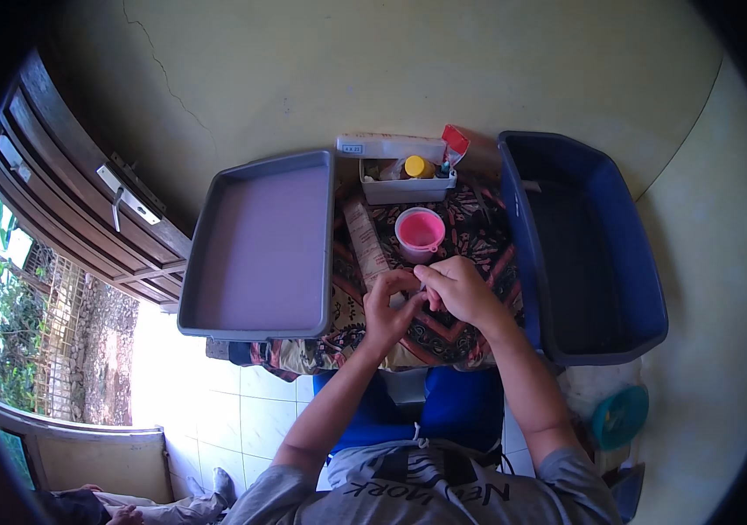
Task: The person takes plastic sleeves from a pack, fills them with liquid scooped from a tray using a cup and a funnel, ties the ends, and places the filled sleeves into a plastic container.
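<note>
My left hand [388, 308] and my right hand [459, 291] meet over the front half of a patterned cloth [443, 337] on the table. Thumb and fingers are pinched together on both hands, tip to tip. Something small and pale may sit between the fingertips, but it is too small to name. Just beyond the hands stands a small white cup [404, 248] with a bright pink inside. A long brown paper or cardboard strip [363, 234] lies left of the cup, its near end close to my left hand.
A grey tray [325, 245] with a flat lilac surface inside lies at left; a deep dark-blue tub [522, 254] stands at right. Behind the cup sits a white box [408, 192] holding a yellow-capped container [417, 166]. Another person's legs [172, 509] show at lower left, near an open door [85, 184].
</note>
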Motion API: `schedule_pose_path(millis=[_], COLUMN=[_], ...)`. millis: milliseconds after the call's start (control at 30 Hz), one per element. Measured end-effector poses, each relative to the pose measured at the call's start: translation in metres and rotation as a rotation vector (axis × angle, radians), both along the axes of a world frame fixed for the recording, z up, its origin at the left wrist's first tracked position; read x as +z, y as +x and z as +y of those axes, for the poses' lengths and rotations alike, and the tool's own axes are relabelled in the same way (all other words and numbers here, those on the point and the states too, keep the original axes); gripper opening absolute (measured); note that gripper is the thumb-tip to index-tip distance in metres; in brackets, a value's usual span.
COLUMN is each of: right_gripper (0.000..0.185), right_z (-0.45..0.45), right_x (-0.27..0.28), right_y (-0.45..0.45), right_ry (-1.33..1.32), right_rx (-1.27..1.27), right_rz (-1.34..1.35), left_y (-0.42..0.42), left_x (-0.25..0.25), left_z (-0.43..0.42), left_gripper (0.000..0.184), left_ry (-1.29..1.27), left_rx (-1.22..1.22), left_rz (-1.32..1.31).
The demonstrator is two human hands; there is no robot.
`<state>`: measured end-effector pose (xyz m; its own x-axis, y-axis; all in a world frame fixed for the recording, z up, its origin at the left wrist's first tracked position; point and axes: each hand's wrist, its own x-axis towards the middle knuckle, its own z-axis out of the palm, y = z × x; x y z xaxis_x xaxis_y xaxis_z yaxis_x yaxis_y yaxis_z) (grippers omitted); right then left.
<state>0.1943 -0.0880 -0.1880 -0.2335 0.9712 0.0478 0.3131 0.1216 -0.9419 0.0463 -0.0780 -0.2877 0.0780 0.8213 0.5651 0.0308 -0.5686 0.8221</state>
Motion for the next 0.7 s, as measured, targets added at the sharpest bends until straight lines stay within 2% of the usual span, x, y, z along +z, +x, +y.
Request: schedule_pose_path(millis=[133, 300, 500, 700], right_gripper=[0.048, 0.046, 0.045, 0.041], right_z=[-0.002, -0.01, -0.012, -0.006], right_x=[-0.002, 0.004, 0.004, 0.017], right_y=[0.0, -0.005, -0.005, -0.003], right_ry=[0.001, 0.055, 0.038, 0.097], right_rx=[0.015, -0.018, 0.039, 0.02], right_rz=[-0.001, 0.094, 0.168, 0.056], left_y=[0.002, -0.003, -0.003, -0.001], left_x=[0.0, 0.003, -0.002, 0.0], left_z=[-0.002, -0.007, -0.012, -0.015], left_gripper=[0.04, 0.039, 0.032, 0.025], left_ry=[-0.037, -0.092, -0.031, -0.166], left_rx=[0.032, -0.1, -0.078, -0.14], left_rz=[0.016, -0.09, -0.099, -0.148])
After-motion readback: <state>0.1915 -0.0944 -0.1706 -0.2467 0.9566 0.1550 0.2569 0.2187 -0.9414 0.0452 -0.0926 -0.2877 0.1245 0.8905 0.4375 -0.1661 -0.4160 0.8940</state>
